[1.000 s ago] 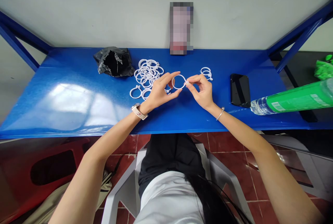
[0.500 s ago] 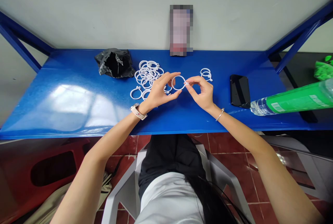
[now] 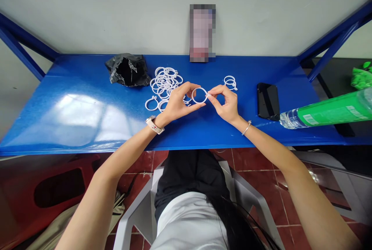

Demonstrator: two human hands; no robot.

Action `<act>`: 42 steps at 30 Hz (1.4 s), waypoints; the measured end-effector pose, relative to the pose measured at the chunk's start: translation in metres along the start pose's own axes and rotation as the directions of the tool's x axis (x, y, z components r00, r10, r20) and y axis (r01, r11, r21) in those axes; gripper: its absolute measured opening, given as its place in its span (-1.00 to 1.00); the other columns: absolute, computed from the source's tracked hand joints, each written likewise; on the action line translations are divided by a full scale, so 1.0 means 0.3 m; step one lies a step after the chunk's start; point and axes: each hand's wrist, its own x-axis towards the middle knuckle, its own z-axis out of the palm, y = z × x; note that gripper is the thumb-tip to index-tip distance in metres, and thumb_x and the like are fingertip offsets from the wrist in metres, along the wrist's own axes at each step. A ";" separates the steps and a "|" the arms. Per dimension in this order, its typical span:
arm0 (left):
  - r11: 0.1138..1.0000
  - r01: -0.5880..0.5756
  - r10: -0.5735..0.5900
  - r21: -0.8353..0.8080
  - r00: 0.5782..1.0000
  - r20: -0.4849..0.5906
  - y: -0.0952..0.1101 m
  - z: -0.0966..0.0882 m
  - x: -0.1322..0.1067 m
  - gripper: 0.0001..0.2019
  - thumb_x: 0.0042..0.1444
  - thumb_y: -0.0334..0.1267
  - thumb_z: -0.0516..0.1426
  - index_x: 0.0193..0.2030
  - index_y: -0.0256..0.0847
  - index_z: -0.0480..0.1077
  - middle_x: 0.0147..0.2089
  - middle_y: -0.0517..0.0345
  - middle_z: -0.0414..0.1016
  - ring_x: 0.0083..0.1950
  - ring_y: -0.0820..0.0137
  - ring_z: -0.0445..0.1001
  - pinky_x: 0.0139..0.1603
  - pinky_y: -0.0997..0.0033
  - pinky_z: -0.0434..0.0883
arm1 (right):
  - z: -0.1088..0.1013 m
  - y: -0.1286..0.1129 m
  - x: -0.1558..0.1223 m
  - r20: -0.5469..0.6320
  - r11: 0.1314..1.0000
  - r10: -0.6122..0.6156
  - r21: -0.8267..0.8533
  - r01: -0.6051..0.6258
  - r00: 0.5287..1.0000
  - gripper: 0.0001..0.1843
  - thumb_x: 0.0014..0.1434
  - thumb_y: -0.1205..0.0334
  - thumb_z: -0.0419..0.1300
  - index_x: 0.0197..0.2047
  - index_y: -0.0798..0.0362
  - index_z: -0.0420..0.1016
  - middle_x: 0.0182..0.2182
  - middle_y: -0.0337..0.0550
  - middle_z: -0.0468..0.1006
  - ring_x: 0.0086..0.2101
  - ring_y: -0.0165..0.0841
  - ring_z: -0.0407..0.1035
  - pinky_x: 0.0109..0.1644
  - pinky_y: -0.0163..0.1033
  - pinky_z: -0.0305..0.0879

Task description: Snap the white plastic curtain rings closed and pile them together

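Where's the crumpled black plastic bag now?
In the head view, the crumpled black plastic bag sits left of centre on the shiny blue table, near its back edge, just left of the piled white rings.

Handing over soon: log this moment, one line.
Left hand: curved around white ring | right hand: pinching its right side | left side: ring pile, black bag | right side: loose rings, phone
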 end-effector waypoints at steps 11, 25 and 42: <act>0.996 0.026 -0.027 -0.090 1.000 -0.013 0.013 -0.003 0.000 -0.53 0.02 0.12 0.34 -0.16 -0.25 0.44 -0.43 0.22 0.43 -0.42 0.46 0.41 -0.31 0.40 0.43 | -0.006 -0.001 0.002 0.049 0.999 -0.013 0.031 0.012 0.999 -0.84 0.27 0.12 0.24 -0.31 -0.01 0.47 -0.43 -0.24 0.52 -0.42 -0.38 0.39 -0.34 -0.21 0.35; 0.987 0.081 -0.080 -0.142 0.997 0.009 0.001 0.004 0.004 -0.50 0.07 0.14 0.30 -0.06 -0.24 0.43 -0.40 0.20 0.44 -0.42 0.48 0.40 -0.32 0.43 0.44 | 0.000 0.005 0.002 0.012 1.000 0.014 0.012 -0.015 1.000 -0.87 0.26 0.11 0.25 -0.28 -0.03 0.50 -0.39 -0.24 0.56 -0.42 -0.38 0.41 -0.32 -0.20 0.40; 0.996 0.057 -0.054 -0.072 0.998 0.036 -0.016 0.007 0.005 -0.53 0.18 0.07 0.23 0.11 -0.18 0.38 -0.31 0.16 0.45 -0.36 0.44 0.41 -0.28 0.40 0.44 | 0.003 -0.003 0.011 0.045 0.996 0.080 0.029 -0.081 0.996 -0.88 0.25 0.11 0.26 -0.23 -0.03 0.50 -0.31 -0.21 0.62 -0.36 -0.37 0.49 -0.24 -0.19 0.47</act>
